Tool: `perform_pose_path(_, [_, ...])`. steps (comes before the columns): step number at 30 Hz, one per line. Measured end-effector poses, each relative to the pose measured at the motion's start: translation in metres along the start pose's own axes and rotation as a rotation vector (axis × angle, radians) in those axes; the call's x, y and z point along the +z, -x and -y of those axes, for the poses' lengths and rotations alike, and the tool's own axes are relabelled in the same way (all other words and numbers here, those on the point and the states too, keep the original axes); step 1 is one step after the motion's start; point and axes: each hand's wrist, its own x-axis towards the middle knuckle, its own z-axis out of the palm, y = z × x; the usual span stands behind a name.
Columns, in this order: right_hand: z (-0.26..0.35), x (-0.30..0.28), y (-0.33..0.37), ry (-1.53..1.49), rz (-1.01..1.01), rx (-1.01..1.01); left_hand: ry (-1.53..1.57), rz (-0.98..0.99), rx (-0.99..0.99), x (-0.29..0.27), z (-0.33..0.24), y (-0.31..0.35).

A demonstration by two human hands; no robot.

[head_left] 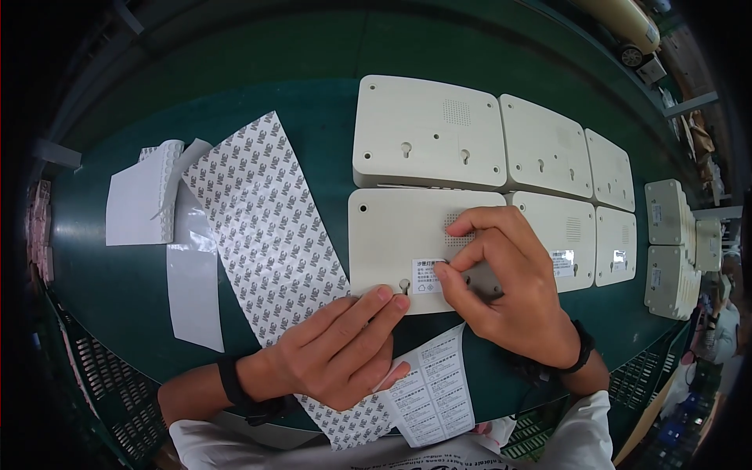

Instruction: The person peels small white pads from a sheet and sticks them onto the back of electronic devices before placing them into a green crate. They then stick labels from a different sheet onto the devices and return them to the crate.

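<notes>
A cream plastic housing [380, 235] lies back side up in front of me, with screw holes, a speaker grille and keyhole slots. My right hand [509, 286] pinches the right edge of a small white printed label [424, 274], which lies against the housing's lower middle. Fingertips of my left hand [345, 348] press on the housing's near edge, just left of the label by a keyhole slot. The left thumb lies over the edge of a sheet of printed labels [435, 384], apparently gripping it; the fingers beneath are hidden.
Several more cream housings [427, 129] stand in rows behind and to the right, some labelled. A stack of them [666, 227] sits far right. To the left lie a long patterned backing sheet [270, 227] and white sheets [141, 200] on the green table [86, 290].
</notes>
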Motion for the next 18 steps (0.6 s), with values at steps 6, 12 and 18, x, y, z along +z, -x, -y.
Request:
perform_pose_path(6, [0.011,-0.008,-0.004,-0.019,0.035,0.128,-0.038,-0.025,0.013,-0.005,-0.002,-0.003])
perform_pose_path(12, [0.019,-0.022,-0.012,-0.151,0.066,0.243,-0.025,-0.047,0.014,-0.011,-0.001,-0.009])
perform_pose_path(18, [0.029,-0.032,0.019,-0.363,-0.007,0.152,0.695,-0.035,-0.426,-0.039,-0.02,-0.015])
